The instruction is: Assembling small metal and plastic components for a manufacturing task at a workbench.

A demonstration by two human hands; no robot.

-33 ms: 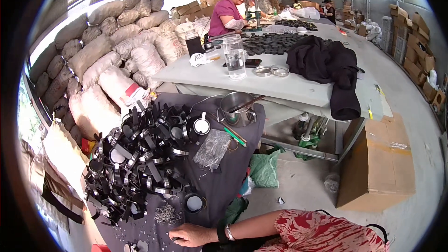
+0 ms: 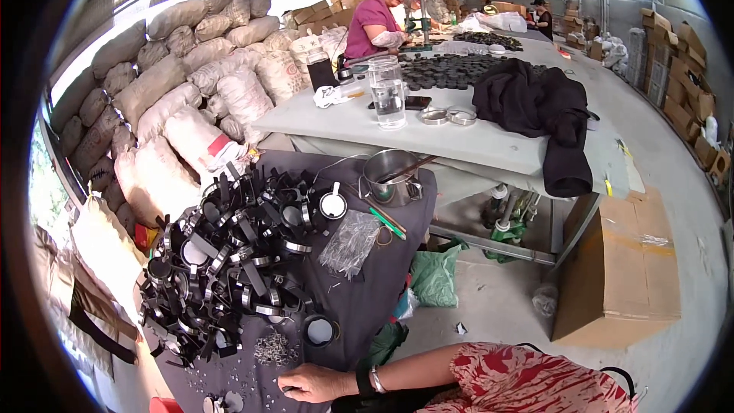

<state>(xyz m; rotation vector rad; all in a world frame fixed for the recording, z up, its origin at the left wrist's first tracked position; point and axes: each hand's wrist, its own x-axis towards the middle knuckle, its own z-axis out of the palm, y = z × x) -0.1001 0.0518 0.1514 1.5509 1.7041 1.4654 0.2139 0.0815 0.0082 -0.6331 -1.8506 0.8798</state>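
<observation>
My right hand rests low on the dark-covered table, fingers curled together over a small dark piece that I cannot make out. Just beyond the fingers lies a heap of small silvery metal pieces. A round black-rimmed part with a pale face sits beside that heap. To the left spreads a big pile of black straps with round metal-rimmed parts. A few loose round discs lie at the bottom edge. My left hand is out of view.
Beyond the pile are a plastic bag of thin pieces, a green pen and a metal pot. A long pale table bears a water jar and black cloth. A co-worker works there. A cardboard box stands right.
</observation>
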